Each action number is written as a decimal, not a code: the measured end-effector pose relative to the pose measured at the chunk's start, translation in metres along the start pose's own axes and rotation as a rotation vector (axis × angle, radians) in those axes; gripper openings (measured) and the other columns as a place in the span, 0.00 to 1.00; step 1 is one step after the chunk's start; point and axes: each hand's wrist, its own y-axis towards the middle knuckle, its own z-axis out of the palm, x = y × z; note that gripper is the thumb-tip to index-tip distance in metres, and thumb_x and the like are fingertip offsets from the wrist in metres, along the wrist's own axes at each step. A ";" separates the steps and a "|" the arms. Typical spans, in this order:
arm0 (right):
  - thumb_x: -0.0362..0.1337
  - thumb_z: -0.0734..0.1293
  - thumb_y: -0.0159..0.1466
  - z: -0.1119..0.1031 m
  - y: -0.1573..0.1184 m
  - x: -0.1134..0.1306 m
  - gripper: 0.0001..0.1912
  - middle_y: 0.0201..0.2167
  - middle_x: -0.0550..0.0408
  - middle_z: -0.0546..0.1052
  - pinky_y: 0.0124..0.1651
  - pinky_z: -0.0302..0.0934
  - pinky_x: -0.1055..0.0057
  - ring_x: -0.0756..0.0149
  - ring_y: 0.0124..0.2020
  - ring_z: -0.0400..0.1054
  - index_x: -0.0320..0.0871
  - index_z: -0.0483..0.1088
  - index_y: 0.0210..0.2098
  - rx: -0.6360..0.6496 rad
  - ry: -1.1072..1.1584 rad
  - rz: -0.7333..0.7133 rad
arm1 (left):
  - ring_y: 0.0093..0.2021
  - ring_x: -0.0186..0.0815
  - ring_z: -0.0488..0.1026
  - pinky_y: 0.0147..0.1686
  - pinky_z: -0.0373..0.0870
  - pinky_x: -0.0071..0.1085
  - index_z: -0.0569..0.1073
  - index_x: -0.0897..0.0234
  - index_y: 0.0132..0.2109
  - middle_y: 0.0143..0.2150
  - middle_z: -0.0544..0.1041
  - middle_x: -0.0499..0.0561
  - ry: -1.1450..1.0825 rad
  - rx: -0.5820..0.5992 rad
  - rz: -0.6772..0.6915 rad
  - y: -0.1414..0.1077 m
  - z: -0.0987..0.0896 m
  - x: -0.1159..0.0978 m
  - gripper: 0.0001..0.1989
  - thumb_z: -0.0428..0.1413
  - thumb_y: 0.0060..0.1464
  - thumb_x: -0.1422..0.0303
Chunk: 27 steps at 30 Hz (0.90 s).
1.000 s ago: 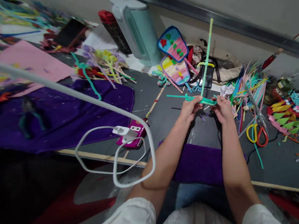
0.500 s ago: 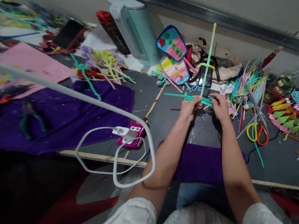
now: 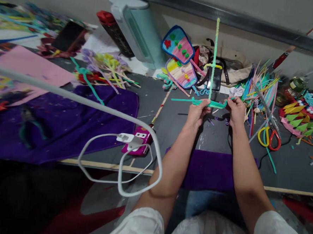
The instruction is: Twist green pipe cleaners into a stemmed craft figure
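My left hand (image 3: 198, 114) is closed around the base of a pipe-cleaner piece (image 3: 212, 83), its thumb and fingers pinching the green bundle. From that grip rises a tall twisted green stem, yellow at the tip, with a short yellow crosspiece partway up. The green pipe cleaners (image 3: 217, 105) of the base run sideways between my hands, and one straight end sticks out to the left. My right hand (image 3: 236, 111) pinches the end of a green pipe cleaner at the right side of the base.
Scissors (image 3: 269, 138) with yellow and red handles lie right, below loose pipe cleaners (image 3: 269, 87). A teal kettle (image 3: 142, 35) stands at the back. Left are a purple cloth (image 3: 115, 104) and pliers (image 3: 32, 125). A white cable (image 3: 101, 108) loops past a magenta power strip (image 3: 141, 140).
My right hand has moved a little to the right, away from my left hand, showing more of the green base. The stem's top has shifted slightly left.
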 end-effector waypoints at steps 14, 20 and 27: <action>0.40 0.68 0.58 0.007 -0.008 0.003 0.06 0.24 0.60 0.73 0.35 0.63 0.70 0.68 0.27 0.68 0.45 0.67 0.30 -0.212 -0.520 -0.209 | 0.18 0.26 0.69 0.21 0.68 0.24 0.78 0.67 0.29 0.22 0.76 0.45 0.087 0.028 0.191 -0.005 0.006 0.007 0.13 0.69 0.34 0.66; 0.40 0.65 0.62 0.009 -0.018 0.012 0.07 0.31 0.52 0.78 0.44 0.63 0.64 0.62 0.34 0.71 0.44 0.71 0.35 -0.137 -0.905 -0.290 | 0.19 0.27 0.70 0.23 0.69 0.25 0.79 0.66 0.28 0.23 0.76 0.46 0.198 0.030 0.296 -0.009 0.008 0.005 0.13 0.69 0.35 0.63; 0.39 0.66 0.61 0.006 -0.014 0.009 0.05 0.29 0.55 0.78 0.44 0.64 0.64 0.62 0.33 0.70 0.46 0.74 0.31 -0.167 -0.811 -0.220 | 0.18 0.28 0.70 0.23 0.69 0.25 0.79 0.67 0.29 0.22 0.76 0.46 0.209 0.026 0.269 -0.011 0.008 0.001 0.11 0.69 0.37 0.66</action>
